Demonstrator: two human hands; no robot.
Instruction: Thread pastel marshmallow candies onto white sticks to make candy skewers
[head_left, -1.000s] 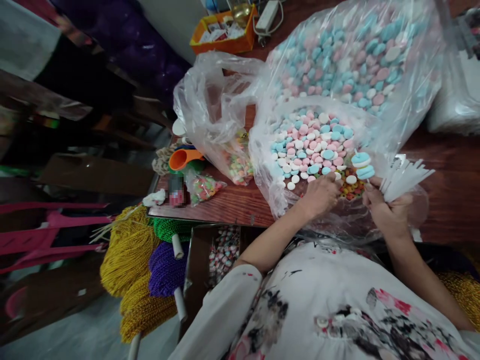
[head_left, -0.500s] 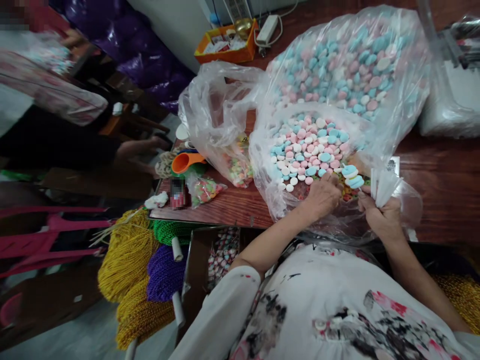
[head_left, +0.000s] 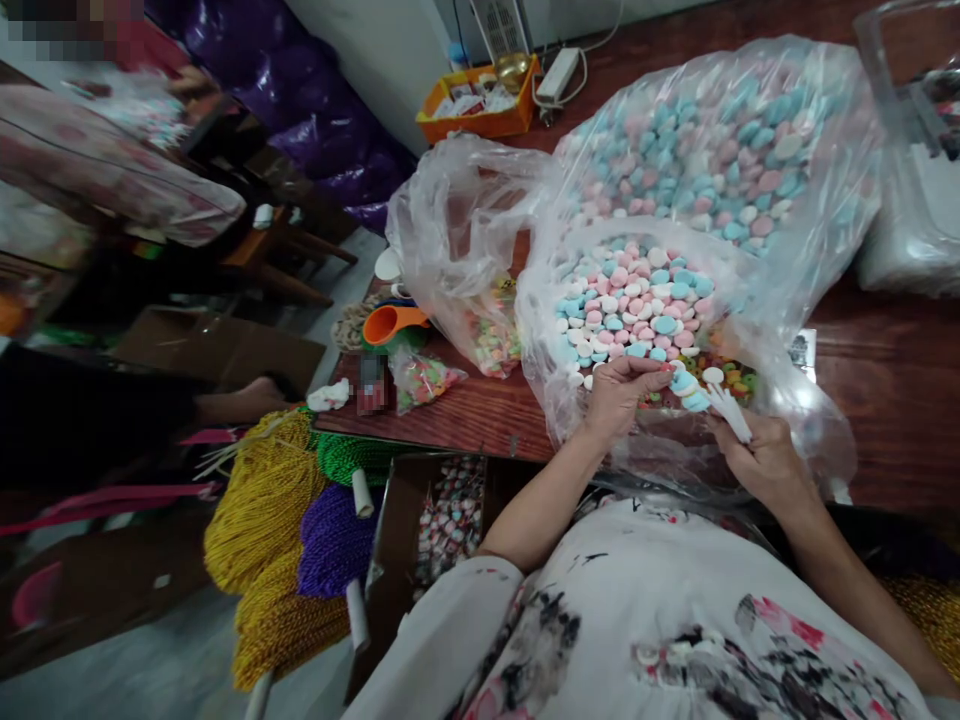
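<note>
My left hand (head_left: 624, 392) is closed in a pinch, with a small red piece (head_left: 666, 368) at its fingertips. That piece is right by the upper end of a short stack of pale blue and white discs (head_left: 688, 390). My right hand (head_left: 759, 450) is closed round a bundle of thin white sticks (head_left: 729, 412), and the disc stack is in front of its fingers. How the stack is held is partly hidden. Beyond both hands, loose pink, blue and white discs (head_left: 634, 300) fill the mouth of a clear plastic bag (head_left: 832, 200). Small orange and green rings (head_left: 739, 375) lie near my fingers.
An orange scoop (head_left: 390, 325) and a small bag of coloured pieces (head_left: 427, 382) lie on the table's left. Behind are an orange tray (head_left: 476, 122) and a power strip (head_left: 559, 75). Yellow cord bundles (head_left: 259, 500) and a box (head_left: 394, 540) are below. Another person is at left.
My left hand has come up from among the loose pieces to the disc stack, now pinching a small red piece. The stack and sticks have tilted. The whole view has shifted slightly.
</note>
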